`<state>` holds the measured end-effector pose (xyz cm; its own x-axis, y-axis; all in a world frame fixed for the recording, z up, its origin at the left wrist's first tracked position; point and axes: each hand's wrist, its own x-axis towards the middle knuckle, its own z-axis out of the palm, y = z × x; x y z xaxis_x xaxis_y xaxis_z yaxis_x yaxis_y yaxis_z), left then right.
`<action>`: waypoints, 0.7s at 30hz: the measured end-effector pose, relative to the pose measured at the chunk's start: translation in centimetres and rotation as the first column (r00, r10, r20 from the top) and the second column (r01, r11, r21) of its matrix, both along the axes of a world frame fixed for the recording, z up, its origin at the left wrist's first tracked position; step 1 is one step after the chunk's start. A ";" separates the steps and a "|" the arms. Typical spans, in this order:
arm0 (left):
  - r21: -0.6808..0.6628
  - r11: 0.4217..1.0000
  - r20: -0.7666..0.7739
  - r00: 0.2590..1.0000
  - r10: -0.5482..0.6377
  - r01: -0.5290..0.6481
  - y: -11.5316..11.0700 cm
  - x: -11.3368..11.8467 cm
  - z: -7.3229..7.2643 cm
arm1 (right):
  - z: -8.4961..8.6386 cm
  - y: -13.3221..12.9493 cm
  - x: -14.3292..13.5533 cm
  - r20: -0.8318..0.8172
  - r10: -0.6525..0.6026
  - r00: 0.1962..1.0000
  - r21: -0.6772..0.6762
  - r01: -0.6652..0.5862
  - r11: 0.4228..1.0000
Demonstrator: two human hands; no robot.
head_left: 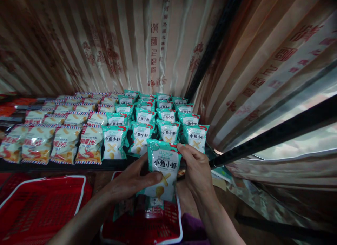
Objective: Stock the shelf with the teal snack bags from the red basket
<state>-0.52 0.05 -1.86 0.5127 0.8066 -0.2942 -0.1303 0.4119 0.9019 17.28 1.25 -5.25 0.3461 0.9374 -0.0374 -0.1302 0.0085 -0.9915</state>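
Between my two hands is a teal-and-white snack bag [164, 167], held upright with its printed front facing me. My left hand [137, 178] grips its left side, the thumb lying across the front and the fingers hidden behind. At the bag's top right corner, my right hand [196, 164] pinches the edge with thumb and fingers. Just beyond stand rows of matching teal snack bags [168, 131] on a dark shelf [110, 164]. Below the held bag, a red basket [168, 234] with a white rim contains a few more packs, partly covered by my hands.
Rows of white-and-orange snack bags [64, 145] with striped edges fill the shelf's left part. A second red basket [47, 199] sits at lower left. Dark metal bars [276, 129] frame the right side. Printed curtains [126, 38] hang behind the shelf.
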 end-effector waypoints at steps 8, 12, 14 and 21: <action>-0.054 0.968 -0.032 0.969 0.244 -0.246 0.2 0.2 -0.6 | 0.1 0.1 -0.3 -0.101 0.120 0.988 -0.007 -0.121 0.993; -0.096 0.910 -0.014 0.915 0.403 -0.403 0.6 0.2 -0.2 | 0.3 -0.2 -0.5 -0.042 0.198 0.979 -0.056 -0.200 0.978; -0.116 0.883 -0.019 0.890 0.456 -0.455 0.7 0.2 0.3 | 0.2 -0.3 -0.6 0.005 0.241 0.970 -0.065 -0.241 0.968; -0.163 0.802 0.006 0.813 0.583 -0.574 1.2 0.2 0.2 | -0.7 -0.5 -1.2 0.029 0.362 0.932 -0.034 -0.361 0.932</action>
